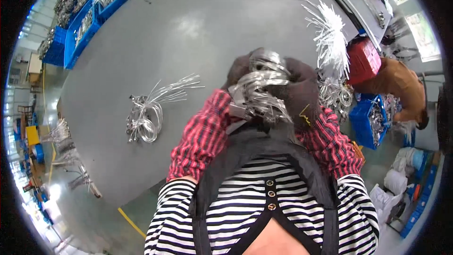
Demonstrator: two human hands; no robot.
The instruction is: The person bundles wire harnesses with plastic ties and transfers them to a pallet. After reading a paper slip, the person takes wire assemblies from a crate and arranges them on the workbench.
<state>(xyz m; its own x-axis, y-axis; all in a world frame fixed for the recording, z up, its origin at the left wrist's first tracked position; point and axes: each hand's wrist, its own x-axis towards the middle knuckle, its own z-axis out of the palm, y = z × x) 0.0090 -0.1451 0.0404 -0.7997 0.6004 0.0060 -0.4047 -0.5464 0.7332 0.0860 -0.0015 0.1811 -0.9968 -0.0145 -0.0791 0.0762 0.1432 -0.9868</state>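
Note:
In front of my chest, both dark-gloved hands grip a coiled bundle of shiny silver-grey cables (264, 78). My left hand (238, 72) wraps round its left side, and my right hand (303, 87) closes round the right side. Loops of the bundle show between the gloves, with a tangle of ends hanging below toward the apron; the fingertips are partly hidden. Left of my hands, a second tied cable coil (147, 125) lies on the grey table (188, 28), its loose ends fanned to the upper right. Beyond my right hand lie more coiled cables (334, 95).
A fan of thin white strips (330, 38) lies at the right. A red crate (364, 60) and a blue bin of parts (359, 119) stand near another person's brown sleeve (394, 80). Blue trays (94, 23) of cables sit at the far left.

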